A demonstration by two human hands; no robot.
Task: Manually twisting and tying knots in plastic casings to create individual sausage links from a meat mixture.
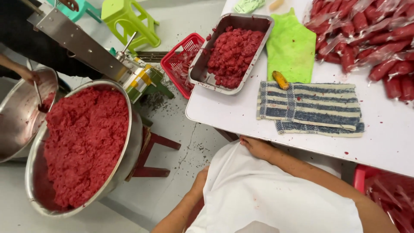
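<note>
Currently both hands grip a white cloth (267, 194) draped over the lap, below the table (388, 142) edge. Right hand (257, 146) sits at the cloth's top edge just under the table rim, fingers curled together onto the fabric. Left hand (199, 181) pinches the cloth's left edge, fingers tucked behind it, so their exact closure cannot be told. Both forearms angle inward, elbows out. To do this well, judgement: keep the cloth taut and clear of the big bowl (129, 142) of red mince (84, 142) at left. A tray (207, 77) of mince and striped towels (310, 105) lie on the table.
</note>
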